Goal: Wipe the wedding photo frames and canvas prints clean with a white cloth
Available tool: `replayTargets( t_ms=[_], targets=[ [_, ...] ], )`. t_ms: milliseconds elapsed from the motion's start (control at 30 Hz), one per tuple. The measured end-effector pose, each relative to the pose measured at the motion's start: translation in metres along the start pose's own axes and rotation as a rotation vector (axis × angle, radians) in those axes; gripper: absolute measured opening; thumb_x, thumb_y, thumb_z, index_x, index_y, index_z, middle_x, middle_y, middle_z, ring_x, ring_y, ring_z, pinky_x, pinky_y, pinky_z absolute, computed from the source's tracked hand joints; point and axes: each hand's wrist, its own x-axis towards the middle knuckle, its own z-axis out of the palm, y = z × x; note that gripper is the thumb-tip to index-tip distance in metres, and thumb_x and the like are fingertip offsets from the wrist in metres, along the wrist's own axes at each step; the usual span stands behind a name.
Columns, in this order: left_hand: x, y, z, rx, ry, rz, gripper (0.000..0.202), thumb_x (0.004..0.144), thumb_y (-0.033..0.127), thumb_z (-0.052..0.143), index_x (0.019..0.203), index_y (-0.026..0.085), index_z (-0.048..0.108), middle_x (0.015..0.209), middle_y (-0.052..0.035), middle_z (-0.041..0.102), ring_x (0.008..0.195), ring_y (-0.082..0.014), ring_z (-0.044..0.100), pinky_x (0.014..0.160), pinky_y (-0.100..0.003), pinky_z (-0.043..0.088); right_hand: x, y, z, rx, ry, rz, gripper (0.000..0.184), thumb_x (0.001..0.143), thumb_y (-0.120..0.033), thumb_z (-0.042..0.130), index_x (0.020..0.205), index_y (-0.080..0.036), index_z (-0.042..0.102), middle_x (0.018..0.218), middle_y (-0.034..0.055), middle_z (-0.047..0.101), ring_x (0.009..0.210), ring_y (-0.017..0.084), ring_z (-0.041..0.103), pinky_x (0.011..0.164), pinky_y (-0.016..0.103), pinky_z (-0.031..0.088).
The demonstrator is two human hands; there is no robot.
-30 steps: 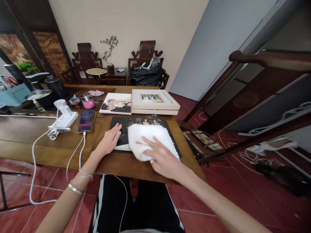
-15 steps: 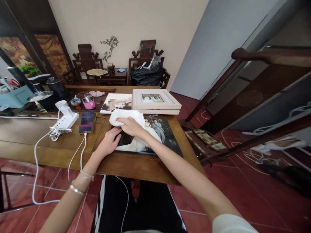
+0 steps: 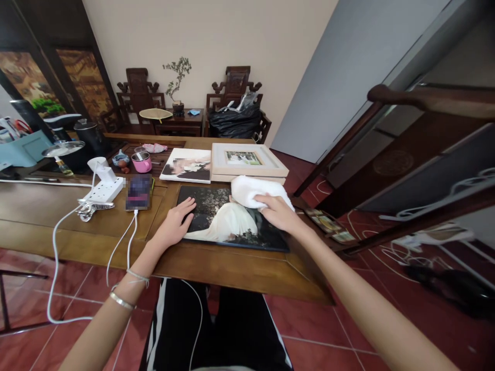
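Note:
A dark wedding photo panel (image 3: 209,206) lies flat on the wooden table (image 3: 232,268), showing a white gown. Its upper right part is covered by a folded white cloth (image 3: 257,191). My right hand (image 3: 276,210) grips this cloth and presses it on the panel. On the panel's left edge rests my left hand (image 3: 176,224), fingers stretched out and holding nothing. The couple's upper bodies in the photo are hidden under the cloth.
Behind the panel lie a white-edged photo print (image 3: 186,166) and stacked pale picture frames (image 3: 251,159). To the left are a phone (image 3: 138,191) on a cable, a white power strip (image 3: 103,190) and a pink cup (image 3: 142,162). A wooden chair (image 3: 406,154) stands at the right.
My right hand has slid the white cloth from the panel's upper left to its upper right. My left hand stays at the left edge.

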Motion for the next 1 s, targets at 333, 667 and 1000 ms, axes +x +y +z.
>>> replayTargets(
  t_ms=[333, 667, 1000],
  targets=[
    [0.001, 0.002, -0.001, -0.004, -0.008, 0.003, 0.044, 0.094, 0.03, 0.037, 0.128, 0.008, 0.055, 0.139, -0.0149, 0.049, 0.135, -0.0229, 0.039, 0.113, -0.044, 0.032, -0.106, -0.058, -0.013, -0.074, -0.237, -0.245, 0.038, 0.057, 0.0, 0.038, 0.079, -0.019, 0.063, 0.146, 0.008, 0.042, 0.14, 0.025, 0.024, 0.116, 0.054, 0.014],
    [0.001, -0.001, -0.001, -0.017, 0.013, 0.001, 0.042, 0.094, 0.031, 0.039, 0.126, 0.012, 0.057, 0.139, -0.0131, 0.05, 0.134, -0.0234, 0.041, 0.113, -0.045, 0.033, -0.06, -0.024, -0.012, -0.037, -0.162, -0.149, 0.036, 0.063, -0.005, 0.041, 0.086, -0.02, 0.065, 0.137, 0.0094, 0.052, 0.131, 0.029, 0.042, 0.113, 0.053, 0.025],
    [0.0, 0.001, -0.002, -0.051, 0.01, -0.02, 0.042, 0.094, 0.031, 0.04, 0.126, 0.012, 0.057, 0.139, -0.0123, 0.051, 0.134, -0.0229, 0.04, 0.113, -0.044, 0.032, -0.003, 0.025, -0.009, -0.041, -0.076, -0.134, 0.034, 0.065, -0.008, 0.041, 0.084, -0.022, 0.066, 0.087, 0.0003, 0.073, 0.096, 0.025, 0.067, 0.114, 0.048, 0.024]
  ],
)
